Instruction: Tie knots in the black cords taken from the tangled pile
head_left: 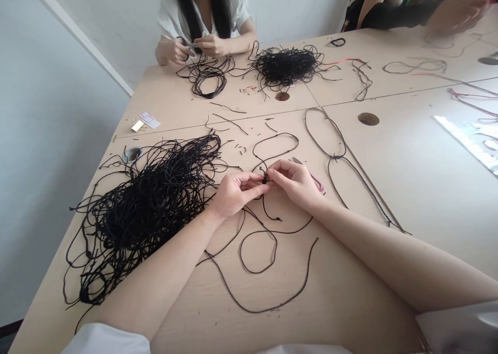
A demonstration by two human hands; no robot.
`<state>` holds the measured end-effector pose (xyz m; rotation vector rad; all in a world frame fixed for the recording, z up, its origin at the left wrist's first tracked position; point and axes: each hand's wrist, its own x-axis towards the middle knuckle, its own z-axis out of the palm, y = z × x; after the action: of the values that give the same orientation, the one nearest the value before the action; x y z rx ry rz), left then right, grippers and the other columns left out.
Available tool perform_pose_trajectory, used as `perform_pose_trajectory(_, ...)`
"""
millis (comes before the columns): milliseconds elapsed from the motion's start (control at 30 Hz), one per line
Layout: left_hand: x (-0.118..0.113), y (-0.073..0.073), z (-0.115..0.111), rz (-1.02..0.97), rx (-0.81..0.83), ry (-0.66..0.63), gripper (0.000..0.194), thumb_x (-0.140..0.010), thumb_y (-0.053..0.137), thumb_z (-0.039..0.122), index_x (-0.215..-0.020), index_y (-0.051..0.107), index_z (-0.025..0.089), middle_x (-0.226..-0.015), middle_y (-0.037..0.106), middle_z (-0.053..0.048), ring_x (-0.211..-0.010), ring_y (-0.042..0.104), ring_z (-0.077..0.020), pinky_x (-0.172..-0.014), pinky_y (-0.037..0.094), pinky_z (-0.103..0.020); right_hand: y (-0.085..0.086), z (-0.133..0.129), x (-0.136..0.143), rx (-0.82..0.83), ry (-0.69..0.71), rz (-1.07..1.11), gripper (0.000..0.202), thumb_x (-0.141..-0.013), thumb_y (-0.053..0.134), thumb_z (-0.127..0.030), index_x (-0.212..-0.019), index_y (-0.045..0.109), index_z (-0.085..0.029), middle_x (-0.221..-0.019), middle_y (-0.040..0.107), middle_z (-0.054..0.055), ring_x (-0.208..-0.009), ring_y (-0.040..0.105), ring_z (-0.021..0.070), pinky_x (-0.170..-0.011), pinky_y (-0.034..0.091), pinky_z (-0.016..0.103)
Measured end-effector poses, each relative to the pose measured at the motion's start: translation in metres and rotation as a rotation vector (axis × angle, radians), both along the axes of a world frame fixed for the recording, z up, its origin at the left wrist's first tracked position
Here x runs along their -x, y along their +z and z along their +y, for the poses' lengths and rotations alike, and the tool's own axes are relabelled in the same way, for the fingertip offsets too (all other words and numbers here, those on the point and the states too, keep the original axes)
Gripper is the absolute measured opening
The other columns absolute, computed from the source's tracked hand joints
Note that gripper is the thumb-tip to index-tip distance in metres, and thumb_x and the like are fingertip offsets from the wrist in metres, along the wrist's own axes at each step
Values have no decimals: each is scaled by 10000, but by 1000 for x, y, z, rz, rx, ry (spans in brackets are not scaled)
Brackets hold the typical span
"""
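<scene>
My left hand and my right hand meet above the table, both pinching a black cord at a small dark knot. A loop of the cord lies beyond my fingers, and long loose ends curl over the table toward me. Partly under my right hand is a tool with a pink handle and a metal tip; its kind is hard to make out. A large tangled heap of black cords lies beside my left hand and forearm. Right of my right hand rests another knotted black cord.
Across the table, a person holds scissors and cord near a second black heap. Another person's hand is at far right. Cord scraps, small cards and a clear plastic sheet lie about.
</scene>
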<state>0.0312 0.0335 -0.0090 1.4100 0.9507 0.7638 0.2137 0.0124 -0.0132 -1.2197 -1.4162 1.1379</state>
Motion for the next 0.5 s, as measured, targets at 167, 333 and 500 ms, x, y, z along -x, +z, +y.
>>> perform_pose_trajectory(167,-1,4,-1,45,-46,18,202,-774,724,361,-795,750,162,-708,691,-30,-631,624,-130,-616,539,-245,4,0,0,-39,25,-51,253,-911,540,-387,-794,630,-181,-759,646,11,-709,575,129,-655,442,258)
perform_pose_trajectory(333,0,2,0,-21,-7,137,227,-771,728,383,-830,752,165,-770,717,-49,-658,621,-129,-609,527,-236,5,-1,-1,-39,29,-67,362,-954,454,-446,-857,684,-184,-764,648,21,-701,569,131,-664,453,267)
perform_pose_trajectory(500,-1,1,0,-11,-14,140,215,-737,759,356,-803,737,153,-734,716,-50,-650,627,-137,-610,526,-245,3,-2,1,-107,25,-173,258,-924,531,-408,-877,660,-190,-817,683,31,-713,591,143,-632,459,276)
